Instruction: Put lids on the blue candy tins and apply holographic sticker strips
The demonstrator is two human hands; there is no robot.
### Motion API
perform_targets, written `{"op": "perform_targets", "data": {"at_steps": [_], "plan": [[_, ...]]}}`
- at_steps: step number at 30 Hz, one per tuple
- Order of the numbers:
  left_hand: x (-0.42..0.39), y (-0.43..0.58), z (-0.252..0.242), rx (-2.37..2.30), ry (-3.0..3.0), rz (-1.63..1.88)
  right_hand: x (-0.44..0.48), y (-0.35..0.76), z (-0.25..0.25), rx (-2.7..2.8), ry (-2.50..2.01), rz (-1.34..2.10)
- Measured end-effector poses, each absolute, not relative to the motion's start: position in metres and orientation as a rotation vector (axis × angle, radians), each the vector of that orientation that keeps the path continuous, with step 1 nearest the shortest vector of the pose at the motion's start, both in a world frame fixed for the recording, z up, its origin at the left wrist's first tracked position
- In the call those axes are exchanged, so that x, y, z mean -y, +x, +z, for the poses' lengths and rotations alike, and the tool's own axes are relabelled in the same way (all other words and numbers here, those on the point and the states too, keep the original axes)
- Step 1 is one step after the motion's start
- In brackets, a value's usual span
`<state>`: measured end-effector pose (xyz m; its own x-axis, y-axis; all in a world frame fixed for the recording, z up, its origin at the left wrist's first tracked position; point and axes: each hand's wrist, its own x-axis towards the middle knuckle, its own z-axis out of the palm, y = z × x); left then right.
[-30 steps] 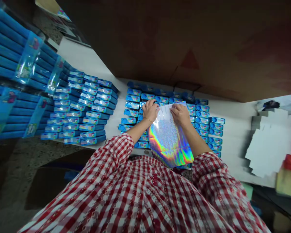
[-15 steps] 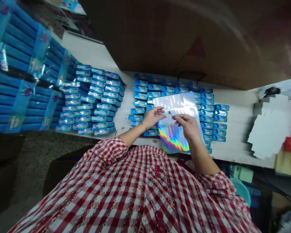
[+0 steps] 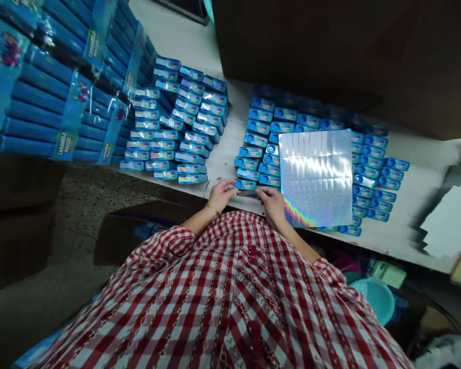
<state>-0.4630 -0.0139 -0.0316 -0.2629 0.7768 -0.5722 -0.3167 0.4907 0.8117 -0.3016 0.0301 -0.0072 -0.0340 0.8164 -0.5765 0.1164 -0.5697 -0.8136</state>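
My left hand (image 3: 222,196) is at the near edge of the white table, its fingers closed at the left end of a small blue box (image 3: 246,185). At that box's right end is my right hand (image 3: 272,201), thumb and fingers pressed together. Anything pinched between the fingertips is too small to make out. A shiny holographic sheet (image 3: 317,179) lies over the rows of blue boxes, to the right of my right hand. Left of my hands stand more blue boxes (image 3: 192,168) with shiny patches on their ends.
Wrapped packs of blue boxes (image 3: 65,123) are stacked at the left. A large brown cardboard box (image 3: 330,51) takes up the far side. White sheets (image 3: 451,218) lie on the table (image 3: 411,215) at the right. Below its edge is a turquoise basin (image 3: 376,300).
Both hands have moved off the holographic sheet, left and towards the near edge, to the front blue box. The view has shifted, and the sheet now shows uncovered.
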Motion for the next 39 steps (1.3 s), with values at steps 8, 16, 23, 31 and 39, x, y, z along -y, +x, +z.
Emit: {"op": "perform_targets", "data": {"at_steps": [8, 16, 23, 31, 39], "plan": [[0.015, -0.476, -0.063, -1.682, 0.396, 1.167, -0.018, -0.321, -0.035, 1.269, -1.73, 1.406], [-0.008, -0.484, -0.075, -1.724, 0.458, 1.169, -0.024, -0.329, -0.051, 1.729, -1.729, 1.031], [-0.008, -0.472, -0.093, -1.79, 0.493, 1.171, -0.03, -0.332, -0.053, 2.076, -1.797, 0.831], [0.016, -0.472, -0.086, -1.922, 1.077, 0.898, -0.029, -0.308, -0.031, 2.854, -1.456, 0.526], [-0.016, -0.46, -0.038, -2.007, 1.471, 0.825, -0.067, -0.257, -0.033, 2.462, -1.52, 0.628]]}}
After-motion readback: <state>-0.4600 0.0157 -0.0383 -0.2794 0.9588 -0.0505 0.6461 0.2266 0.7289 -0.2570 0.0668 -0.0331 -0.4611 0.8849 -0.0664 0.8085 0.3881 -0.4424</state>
